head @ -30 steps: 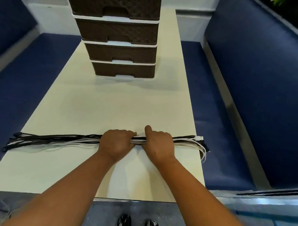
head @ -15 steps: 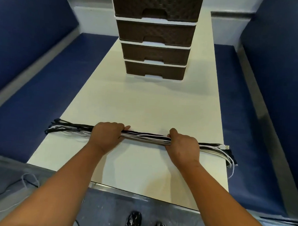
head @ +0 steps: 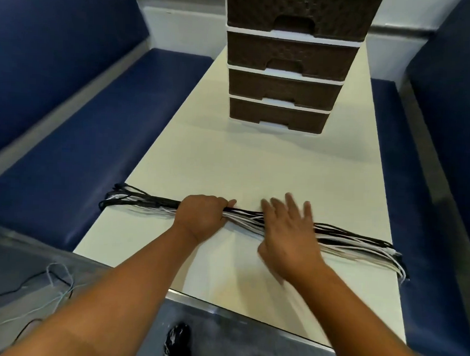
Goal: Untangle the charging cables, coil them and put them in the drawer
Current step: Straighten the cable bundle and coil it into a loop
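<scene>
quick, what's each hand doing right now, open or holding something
left hand: gripping the cable bundle
right hand: open, fingers spread over the bundle, holding nothing

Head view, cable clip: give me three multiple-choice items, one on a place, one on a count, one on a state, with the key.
1. Where does the bundle of black and white charging cables lie?
A. Across the near part of the cream table
B. On the blue bench
C. Inside a drawer

2. How many drawer fronts does the brown woven-pattern drawer unit show?
A. Two
B. Four
C. Six

3. What is the right hand doing?
A. Gripping the bundle in a fist
B. Pulling a drawer handle
C. Spread open over the bundle, fingers straight

Key: 1 A, the cables stretch from edge to edge of the table in front of the person. 2 B, four stacked fronts are in view, all closed. 3 C, its fingers are splayed, while the left hand grips the bundle.
</scene>
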The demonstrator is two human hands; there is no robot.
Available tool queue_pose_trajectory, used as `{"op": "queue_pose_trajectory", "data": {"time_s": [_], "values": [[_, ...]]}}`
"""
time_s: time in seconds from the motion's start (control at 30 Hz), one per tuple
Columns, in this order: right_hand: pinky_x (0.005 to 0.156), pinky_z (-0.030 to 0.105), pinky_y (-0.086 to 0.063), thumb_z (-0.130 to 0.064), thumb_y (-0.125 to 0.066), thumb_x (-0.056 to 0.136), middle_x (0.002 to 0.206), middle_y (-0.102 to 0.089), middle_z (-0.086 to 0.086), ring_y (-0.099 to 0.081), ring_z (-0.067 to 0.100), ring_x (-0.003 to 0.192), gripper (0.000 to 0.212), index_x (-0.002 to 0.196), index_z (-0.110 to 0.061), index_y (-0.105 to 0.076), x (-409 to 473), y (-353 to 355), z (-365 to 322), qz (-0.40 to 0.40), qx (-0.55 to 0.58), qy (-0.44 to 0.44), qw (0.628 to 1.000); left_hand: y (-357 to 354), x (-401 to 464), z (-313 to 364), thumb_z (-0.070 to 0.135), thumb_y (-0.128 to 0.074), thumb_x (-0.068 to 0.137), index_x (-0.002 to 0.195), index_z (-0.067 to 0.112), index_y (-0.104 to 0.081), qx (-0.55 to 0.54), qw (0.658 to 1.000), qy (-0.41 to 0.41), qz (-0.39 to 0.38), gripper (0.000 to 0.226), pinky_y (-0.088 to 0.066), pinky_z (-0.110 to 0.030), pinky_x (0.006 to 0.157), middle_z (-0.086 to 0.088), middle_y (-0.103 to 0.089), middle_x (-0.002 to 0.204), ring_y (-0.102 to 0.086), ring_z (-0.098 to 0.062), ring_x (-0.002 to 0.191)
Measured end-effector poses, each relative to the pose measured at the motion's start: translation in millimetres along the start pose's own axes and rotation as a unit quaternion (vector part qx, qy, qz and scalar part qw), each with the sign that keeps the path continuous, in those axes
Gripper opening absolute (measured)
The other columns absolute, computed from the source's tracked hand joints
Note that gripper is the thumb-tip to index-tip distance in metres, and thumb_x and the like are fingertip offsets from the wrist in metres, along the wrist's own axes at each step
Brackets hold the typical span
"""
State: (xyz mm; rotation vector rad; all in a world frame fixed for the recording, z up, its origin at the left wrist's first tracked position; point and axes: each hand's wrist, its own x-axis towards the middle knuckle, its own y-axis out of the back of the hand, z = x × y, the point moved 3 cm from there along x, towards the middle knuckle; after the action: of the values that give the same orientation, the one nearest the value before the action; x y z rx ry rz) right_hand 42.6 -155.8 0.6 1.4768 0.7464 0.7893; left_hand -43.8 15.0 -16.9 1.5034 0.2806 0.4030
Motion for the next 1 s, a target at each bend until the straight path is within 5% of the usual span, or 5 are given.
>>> {"op": "queue_pose_trajectory", "data": {"time_s": [0.07, 0.23, 0.53, 0.7, 1.0], "values": [[0.086, 0.047, -0.047, -0.009, -0.062, 0.061, 0.095, -0.065, 0.010, -0.063, 0.036, 0.093, 0.048, 0.109, -0.010, -0.064, 12.2, -10.0, -37.7, 0.036, 0.008, -0.004, 0.999, -0.7, -2.0, -2.1, 0.044, -0.042, 0.096, 0.111, 0.025, -0.070, -0.024, 0.999, -0.018, 0.018, 0.037, -0.040, -0.029, 0.065, -0.003, -0.073, 0.097, -0.068, -0.027, 0.089], [0.047, 0.027, -0.020, -0.021, -0.075, 0.070, 0.047, -0.046, -0.002, -0.029, 0.021, 0.043, 0.032, 0.068, -0.018, -0.043, 29.0, -22.6, -54.7, 0.056, 0.067, -0.091, 0.992, 1.3, -8.4, -12.5, 0.035, -0.057, 0.091, 0.088, 0.019, -0.071, -0.061, 0.995, -0.076, 0.033, 0.022, -0.032, -0.027, 0.054, -0.004, -0.069, 0.072, -0.066, -0.029, 0.065], [0.044, 0.023, -0.021, -0.030, -0.070, 0.087, 0.041, -0.050, 0.002, -0.041, 0.029, 0.037, 0.043, 0.055, -0.018, -0.043, 28.8, -22.2, -51.2, 0.094, 0.011, -0.157, 0.983, 2.2, -6.7, -42.8, 0.034, -0.070, 0.082, 0.077, 0.013, -0.062, -0.030, 0.975, -0.220, -0.027, 0.023, -0.013, -0.022, 0.047, -0.004, -0.062, 0.064, -0.060, -0.028, 0.053], [0.048, 0.024, -0.023, -0.024, -0.070, 0.086, 0.047, -0.056, 0.005, -0.049, 0.031, 0.042, 0.030, 0.062, -0.016, -0.056, 31.2, -19.9, -50.9, 0.076, 0.007, -0.160, 0.984, 16.4, -6.6, -72.0, 0.037, -0.044, 0.098, 0.103, 0.017, -0.055, 0.066, 0.978, -0.190, -0.063, 0.024, -0.028, -0.030, 0.060, -0.001, -0.065, 0.096, -0.062, -0.027, 0.086], [0.046, 0.024, -0.019, -0.021, -0.071, 0.085, 0.047, -0.056, 0.004, -0.047, 0.030, 0.042, 0.027, 0.063, -0.017, -0.056, 27.9, -16.6, -47.9, 0.095, 0.014, -0.171, 0.981, 28.2, -14.3, -114.7, 0.041, -0.049, 0.093, 0.089, 0.022, -0.050, 0.053, 0.987, -0.135, -0.075, 0.019, -0.029, -0.030, 0.054, 0.002, -0.061, 0.086, -0.057, -0.025, 0.075]]}}
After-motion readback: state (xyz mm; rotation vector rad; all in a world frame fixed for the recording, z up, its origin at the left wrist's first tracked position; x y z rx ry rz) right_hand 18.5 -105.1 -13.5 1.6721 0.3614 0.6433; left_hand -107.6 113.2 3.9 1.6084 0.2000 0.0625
